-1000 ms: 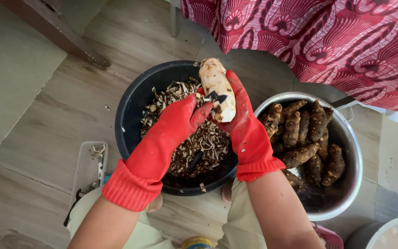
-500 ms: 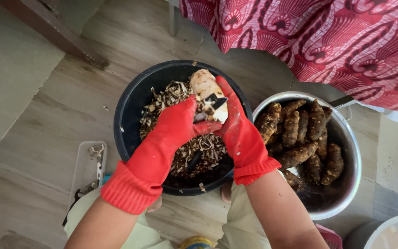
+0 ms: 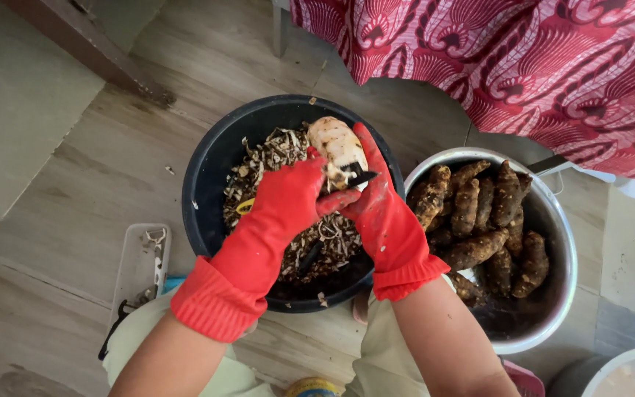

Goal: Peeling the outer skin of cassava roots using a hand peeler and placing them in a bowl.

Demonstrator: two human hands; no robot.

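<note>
Both of my hands wear red rubber gloves and work over a black basin [image 3: 207,176] full of brown peelings. My right hand [image 3: 384,213] grips a pale, mostly peeled root [image 3: 336,143], its fingers running up the root's right side. Pressed against the root's lower end, my left hand [image 3: 288,206] is closed around a small black peeler [image 3: 360,177]. Its blade lies against the root between the two hands. A yellow scrap [image 3: 245,206] sits among the peelings beside my left hand.
A metal bowl [image 3: 564,242] with several unpeeled brown roots [image 3: 479,213] stands right of the basin. A white tray [image 3: 141,265] holding a small tool lies on the wooden floor at left. Red patterned cloth [image 3: 523,66] hangs at top right. A white container [image 3: 626,371] shows at bottom right.
The root has turned and dropped slightly toward the basin. My left hand has closed in on its lower end, bringing the peeler against it.
</note>
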